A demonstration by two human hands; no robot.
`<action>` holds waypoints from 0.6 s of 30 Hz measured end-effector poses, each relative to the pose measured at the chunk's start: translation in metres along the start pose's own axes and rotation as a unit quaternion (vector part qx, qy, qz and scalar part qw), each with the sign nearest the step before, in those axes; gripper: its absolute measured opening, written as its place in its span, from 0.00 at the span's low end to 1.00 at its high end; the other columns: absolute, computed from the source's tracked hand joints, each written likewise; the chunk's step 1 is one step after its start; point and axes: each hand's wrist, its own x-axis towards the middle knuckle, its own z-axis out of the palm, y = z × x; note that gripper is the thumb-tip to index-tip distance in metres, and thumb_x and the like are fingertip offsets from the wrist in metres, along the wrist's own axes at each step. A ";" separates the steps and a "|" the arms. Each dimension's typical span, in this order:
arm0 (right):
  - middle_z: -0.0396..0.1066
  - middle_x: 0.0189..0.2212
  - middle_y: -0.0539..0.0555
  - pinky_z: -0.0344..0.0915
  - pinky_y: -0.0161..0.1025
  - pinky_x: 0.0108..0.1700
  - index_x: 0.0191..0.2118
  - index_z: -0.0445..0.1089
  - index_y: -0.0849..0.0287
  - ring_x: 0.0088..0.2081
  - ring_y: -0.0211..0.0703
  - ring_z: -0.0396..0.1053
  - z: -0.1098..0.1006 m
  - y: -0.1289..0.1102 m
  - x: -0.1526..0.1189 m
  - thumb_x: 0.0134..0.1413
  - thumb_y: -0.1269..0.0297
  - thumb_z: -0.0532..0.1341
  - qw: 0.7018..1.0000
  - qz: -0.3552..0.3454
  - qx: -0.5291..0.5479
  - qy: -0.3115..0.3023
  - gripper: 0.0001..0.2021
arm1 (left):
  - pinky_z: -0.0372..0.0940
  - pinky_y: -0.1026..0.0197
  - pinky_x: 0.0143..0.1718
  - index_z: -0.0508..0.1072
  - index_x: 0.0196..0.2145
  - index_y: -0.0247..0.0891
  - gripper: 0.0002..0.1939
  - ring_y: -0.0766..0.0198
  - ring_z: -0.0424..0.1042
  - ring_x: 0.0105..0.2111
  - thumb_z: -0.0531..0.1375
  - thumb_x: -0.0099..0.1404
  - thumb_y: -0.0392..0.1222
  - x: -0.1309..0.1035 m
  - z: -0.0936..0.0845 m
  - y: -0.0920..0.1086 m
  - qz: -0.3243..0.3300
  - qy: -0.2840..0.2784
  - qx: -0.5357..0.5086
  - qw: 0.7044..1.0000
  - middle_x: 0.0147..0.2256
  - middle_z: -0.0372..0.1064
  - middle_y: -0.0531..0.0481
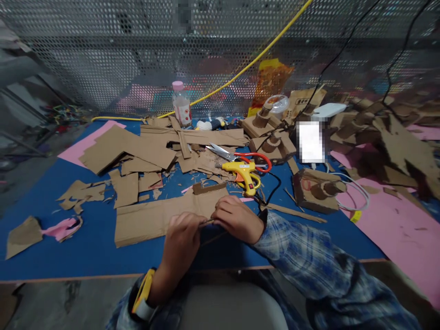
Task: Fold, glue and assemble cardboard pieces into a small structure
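A narrow strip of cardboard (207, 222) spans the gap between my two hands, close to the table's front edge. My left hand (183, 234) is closed around its left end, with a yellow watch on that wrist. My right hand (236, 218) pinches the right end, fingers curled. Most of the strip is hidden by the fingers. Just behind both hands lies a long folded cardboard panel (142, 220). Beyond my right hand rest a yellow hot glue gun (242, 173) and red-handled scissors (256, 159).
Cardboard sheets (147, 149) and scraps cover the blue table (85, 256). A pink-capped bottle (181, 107) stands at the back by the perforated metal screen (137, 68). Cardboard boxes with rolled tubes (316, 190), a white cable (366, 192) and pink paper (405, 233) lie on the right.
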 end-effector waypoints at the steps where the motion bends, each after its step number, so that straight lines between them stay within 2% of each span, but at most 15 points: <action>1: 0.68 0.32 0.55 0.58 0.41 0.42 0.36 0.70 0.61 0.41 0.44 0.61 -0.004 0.003 -0.001 0.60 0.61 0.57 1.000 -0.005 0.013 0.013 0.09 | 0.61 0.57 0.37 0.71 0.35 0.38 0.08 0.60 0.71 0.34 0.54 0.65 0.31 -0.001 0.000 0.000 0.019 -0.001 0.006 1.000 0.31 0.74 0.50; 3: 0.68 0.35 0.57 0.60 0.42 0.44 0.36 0.70 0.60 0.43 0.46 0.60 -0.015 0.010 -0.004 0.59 0.59 0.58 0.998 0.012 0.018 0.054 0.10 | 0.63 0.56 0.40 0.70 0.40 0.38 0.07 0.59 0.71 0.38 0.54 0.66 0.35 -0.003 -0.004 0.000 0.056 0.009 0.019 0.998 0.35 0.74 0.48; 5: 0.67 0.36 0.58 0.61 0.44 0.45 0.34 0.69 0.60 0.43 0.47 0.60 -0.028 0.022 -0.008 0.61 0.64 0.55 0.992 0.070 -0.020 0.101 0.08 | 0.64 0.55 0.44 0.67 0.47 0.39 0.11 0.57 0.70 0.43 0.53 0.67 0.38 -0.007 -0.015 0.001 0.081 0.023 0.030 0.996 0.40 0.74 0.46; 7: 0.65 0.34 0.60 0.61 0.46 0.43 0.31 0.67 0.60 0.41 0.49 0.60 -0.037 0.036 -0.013 0.60 0.65 0.54 0.976 0.152 -0.089 0.124 0.09 | 0.65 0.56 0.46 0.64 0.53 0.41 0.15 0.58 0.70 0.46 0.52 0.68 0.39 -0.011 -0.038 0.001 0.094 0.017 0.039 0.995 0.43 0.73 0.46; 10: 0.64 0.32 0.61 0.61 0.47 0.39 0.31 0.67 0.61 0.37 0.52 0.61 -0.039 0.054 -0.018 0.59 0.57 0.56 0.943 0.262 -0.174 0.108 0.13 | 0.66 0.59 0.44 0.61 0.57 0.42 0.19 0.59 0.71 0.44 0.50 0.69 0.40 -0.009 -0.082 -0.004 0.131 -0.036 0.079 0.988 0.46 0.71 0.45; 13: 0.65 0.34 0.63 0.61 0.46 0.37 0.36 0.67 0.64 0.36 0.53 0.63 -0.032 0.062 -0.018 0.57 0.49 0.55 0.923 0.303 -0.221 0.083 0.19 | 0.66 0.56 0.41 0.62 0.57 0.43 0.20 0.56 0.72 0.42 0.48 0.69 0.43 0.014 -0.114 -0.019 0.209 -0.049 0.135 0.967 0.45 0.72 0.44; 15: 0.67 0.35 0.65 0.61 0.46 0.38 0.40 0.66 0.66 0.37 0.53 0.65 -0.026 0.061 -0.015 0.57 0.48 0.56 0.920 0.313 -0.226 0.066 0.21 | 0.66 0.58 0.39 0.64 0.55 0.43 0.19 0.56 0.72 0.41 0.48 0.69 0.46 0.041 -0.115 -0.030 0.224 -0.103 0.133 0.960 0.45 0.72 0.44; 18: 0.70 0.36 0.66 0.61 0.43 0.38 0.42 0.65 0.67 0.37 0.53 0.67 -0.023 0.057 -0.009 0.56 0.53 0.57 0.913 0.356 -0.197 0.030 0.19 | 0.65 0.58 0.39 0.66 0.53 0.40 0.19 0.56 0.71 0.42 0.50 0.67 0.45 0.086 -0.089 -0.042 0.178 -0.196 0.151 0.952 0.47 0.68 0.41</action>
